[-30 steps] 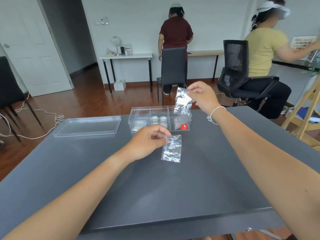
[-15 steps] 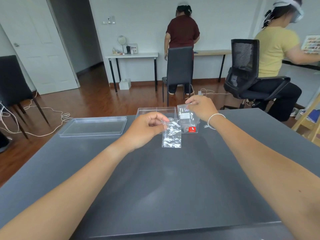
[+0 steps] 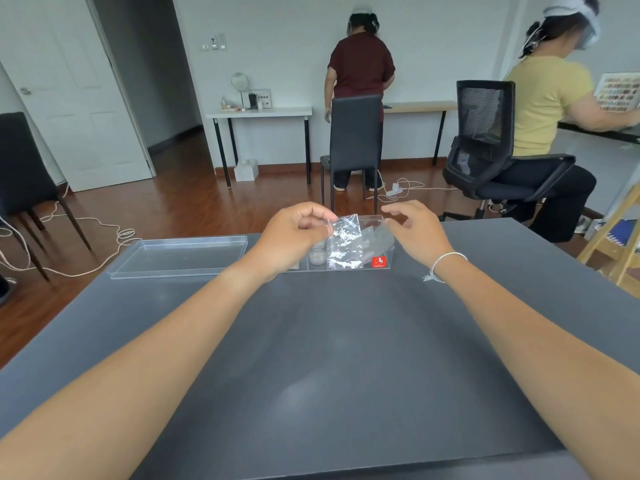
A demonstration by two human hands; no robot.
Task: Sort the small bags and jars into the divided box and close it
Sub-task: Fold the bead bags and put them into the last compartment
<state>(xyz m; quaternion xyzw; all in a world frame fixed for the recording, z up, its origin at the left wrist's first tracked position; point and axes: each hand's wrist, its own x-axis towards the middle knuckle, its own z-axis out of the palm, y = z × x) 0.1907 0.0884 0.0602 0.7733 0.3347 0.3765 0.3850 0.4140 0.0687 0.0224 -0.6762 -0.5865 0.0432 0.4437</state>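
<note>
Left hand: the left hand [image 3: 294,237] pinches the top corner of a small clear zip bag [image 3: 343,245] between thumb and fingertips, so the bag hangs in the air above the divided box [image 3: 381,252].
Right hand: the right hand [image 3: 415,230] hovers just over the right end of the box with its fingers loosely spread, holding nothing.
Zip bag: thin transparent film with small white pieces inside; it looks very light and limp, and will likely sway and fold rather than keep a shape. The film is smooth, so a grip on the flat middle could slide.
Where to hold: the stiffer sealed top strip is the surest place, which is about where the left hand has it; lowering it bottom-first should let it settle into a compartment.
Divided box: clear plastic, rigid, standing at the far edge of the dark worktop [image 3: 329,358], with a red label [image 3: 379,262] on its front right corner. A small round jar [image 3: 317,258] sits in a middle compartment; another bag seems to lie in the right one, though glare makes that uncertain.
Lid: the clear lid [image 3: 180,256] lies flat on the worktop just left of the box. It looks stiff and light, best lifted by its long edges.
Progress: near the end of sorting by my reading; closing is not yet done.
</note>
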